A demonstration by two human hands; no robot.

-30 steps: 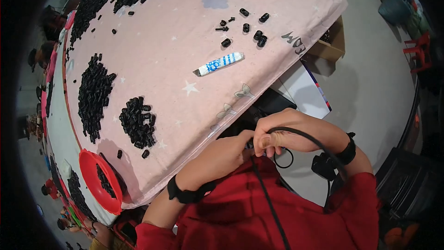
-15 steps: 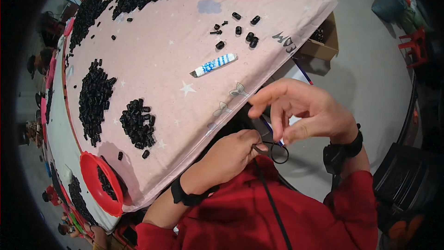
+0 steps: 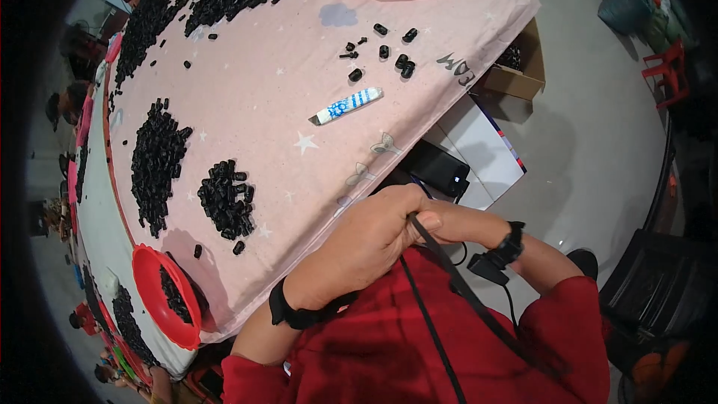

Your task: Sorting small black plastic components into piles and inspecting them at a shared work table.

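Note:
Close together in front of my red top are my two hands, beside the table's near edge. My left hand [image 3: 370, 236] is closed on a flat black cord [image 3: 471, 299], which comes out at its thumb and runs down to the lower right. My right hand [image 3: 458, 222] reaches in behind the left one, and its fingers are hidden there. A thinner black strap [image 3: 428, 314] hangs down over the red cloth below the hands. Black bands circle both wrists. A dark phone-like device [image 3: 436, 167] lies just beyond the hands on a white box [image 3: 486, 153].
The pink cloth-covered table [image 3: 277, 97] bears piles of small black parts [image 3: 158, 164], a blue-and-white wrapped cutter-like tool [image 3: 348, 105] and two red basins [image 3: 146, 273]. A cardboard box [image 3: 520, 78], a red stool [image 3: 666, 75] and a black crate [image 3: 647, 284] stand on the floor.
My right hand has moved down and left, from raised with curled fingers to behind the left hand. The small cord loop has gone from sight; a long stretch of cord now trails rightward.

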